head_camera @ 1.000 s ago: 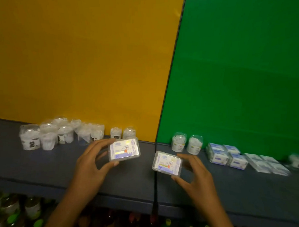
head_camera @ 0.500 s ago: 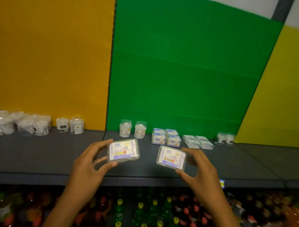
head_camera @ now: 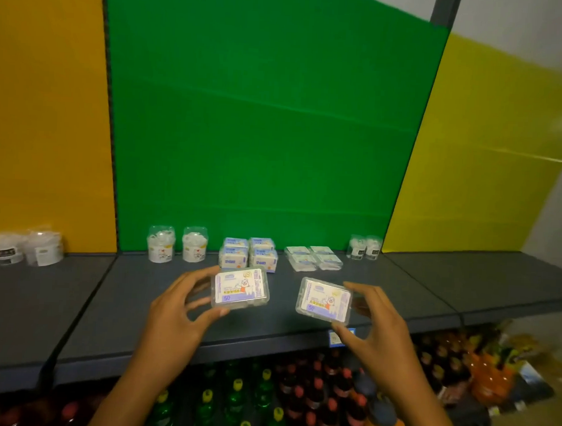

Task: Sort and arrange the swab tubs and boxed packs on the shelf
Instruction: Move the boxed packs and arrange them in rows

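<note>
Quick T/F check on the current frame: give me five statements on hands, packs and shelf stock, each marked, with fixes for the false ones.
1. Each hand holds one clear pack. True: the left hand grips the left pack, the right hand grips the right pack.
2. Both held packs rest flat on the shelf. False: both are held up off it, label side toward the camera.
3. Two swab tubs stand in front of the green panel, left of the stacked boxes.
True.
4. The shelf below holds folded towels. False: it holds bottles.
5. The hands touch each other. False: a gap separates them.
</note>
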